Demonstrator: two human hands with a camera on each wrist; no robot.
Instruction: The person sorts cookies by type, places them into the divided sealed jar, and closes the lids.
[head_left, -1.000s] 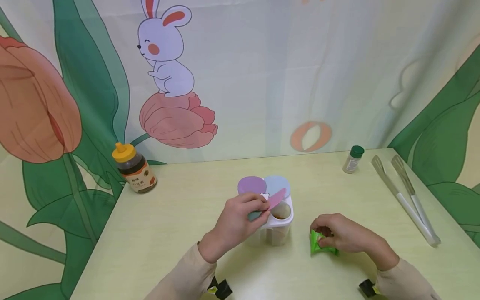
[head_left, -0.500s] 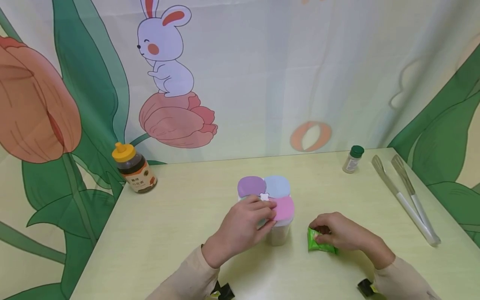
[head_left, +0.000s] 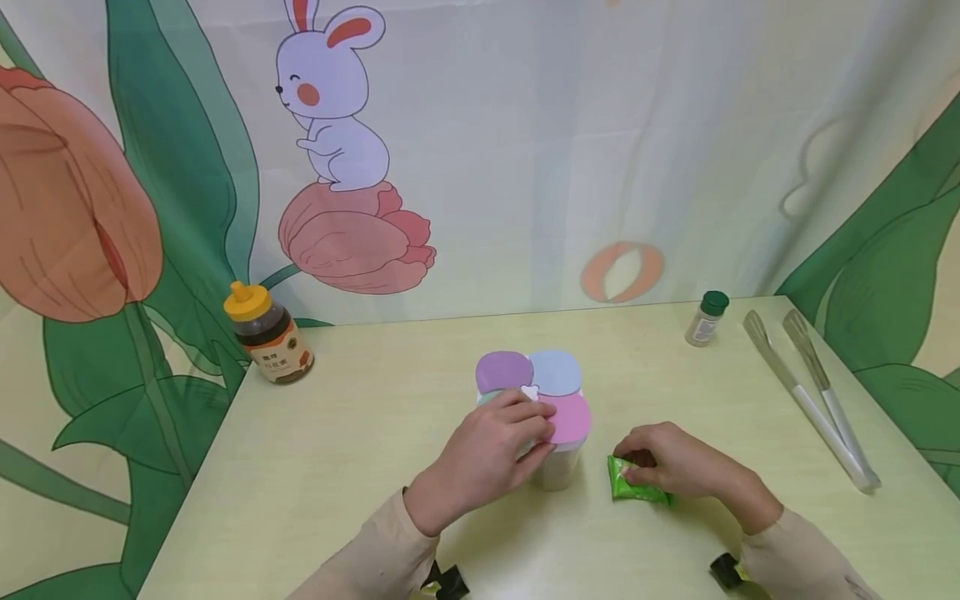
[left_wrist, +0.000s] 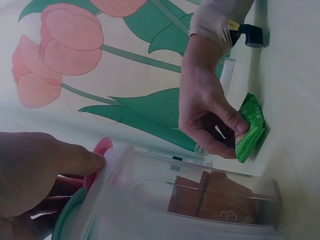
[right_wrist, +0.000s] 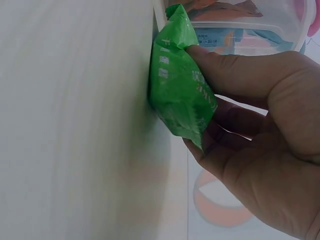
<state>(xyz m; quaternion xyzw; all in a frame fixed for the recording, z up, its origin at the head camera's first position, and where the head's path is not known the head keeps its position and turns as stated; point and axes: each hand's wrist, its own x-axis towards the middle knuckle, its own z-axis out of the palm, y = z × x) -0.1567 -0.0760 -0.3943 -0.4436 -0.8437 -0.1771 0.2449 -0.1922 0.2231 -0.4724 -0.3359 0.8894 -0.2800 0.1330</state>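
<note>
Two hands work close together on the bench (head_left: 360,467). Nearest, the right hand (head_left: 678,467) pinches a small green packet (head_left: 633,485) between thumb and curled fingers, the packet resting on the bench under its fingertips. Just left of it, the left hand (head_left: 491,446) curls around a clear container (head_left: 558,467) with four lids, thumb on its side and fingertips on the pink lid (head_left: 570,417), which lies flat. Beyond the left hand's fingers sit the purple lid (head_left: 502,371) and blue lid (head_left: 557,371). Farther off, a honey bottle (head_left: 268,337) stands beyond the left hand; a green-capped jar (head_left: 707,318) and tongs (head_left: 810,396) lie beyond the right hand.
</note>
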